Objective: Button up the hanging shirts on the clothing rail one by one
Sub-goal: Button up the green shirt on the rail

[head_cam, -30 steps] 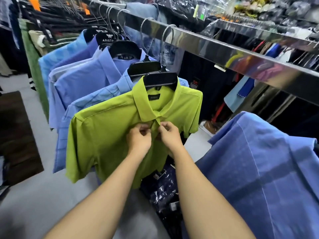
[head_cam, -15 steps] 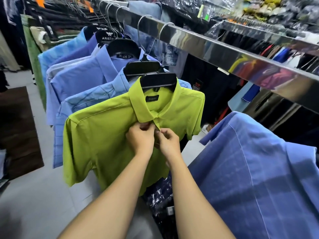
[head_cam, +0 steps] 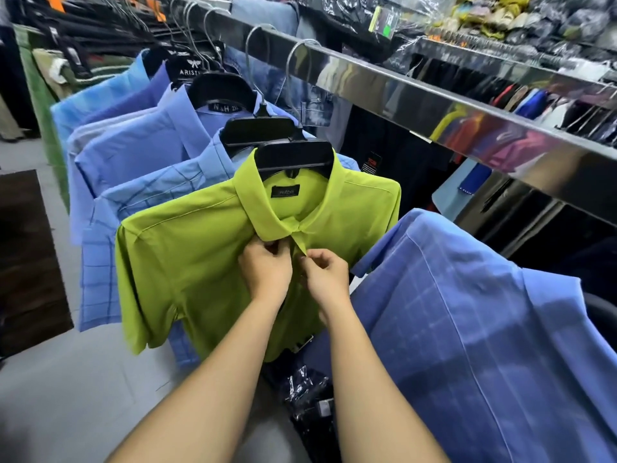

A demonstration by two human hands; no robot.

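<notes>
Both hands have dropped a little since half a second ago, from right at the collar to just under its tips. The collar now sits closed at the throat.

Left hand: fingers curled, pinching the front of the green shirt under the left collar tip. Right hand: thumb and forefinger pinch the placket edge just below the right collar tip, other fingers curled in. The two hands are almost touching. The button itself is hidden behind the fingers.

Green shirt hangs on a black hanger, whose wire hook is over the shiny clothing rail. The rail runs from far left to near right. The shirt is tilted, its front turned toward the camera.

Far left behind it is a row of blue shirts on their own hangers, packed close along the rail. Near right, a blue checked shirt hangs just beside the green one, its sleeve near the right hand.

Below the hands are dark plastic-wrapped packs. Grey floor lies to the left, with a dark mat at the left edge.
</notes>
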